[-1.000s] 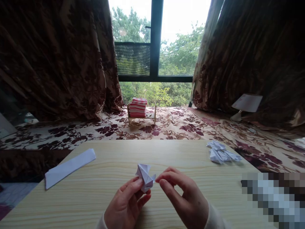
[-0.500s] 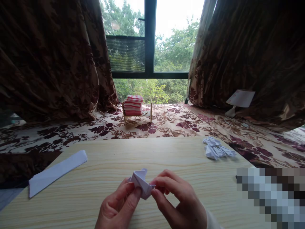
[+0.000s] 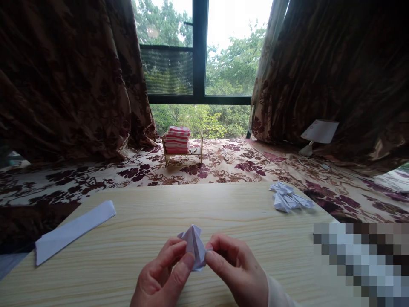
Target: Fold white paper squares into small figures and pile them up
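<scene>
A small piece of folded white paper (image 3: 195, 245), creased into pointed flaps, is held over the near middle of the table. My left hand (image 3: 166, 270) grips its left side between thumb and fingers. On the right, my right hand (image 3: 238, 264) pinches a narrow tip of the same paper between thumb and forefinger. Several finished-looking folded paper pieces (image 3: 289, 197) lie in a heap at the table's far right. A stack of long white paper strips (image 3: 75, 232) rests at the left side.
The pale wooden table (image 3: 179, 200) has a rounded far edge. Beyond it, floral cloth (image 3: 230, 166) bears a little wooden rack with folded pink-striped towels (image 3: 177, 140) and a white lamp (image 3: 319, 130). Dark curtains (image 3: 70, 76) flank the window. A pixelated patch covers the lower right.
The folded paper has turned in my hands, so a tall pointed face with a centre crease now shows. My right hand has shifted slightly and its fingers have drawn closer together.
</scene>
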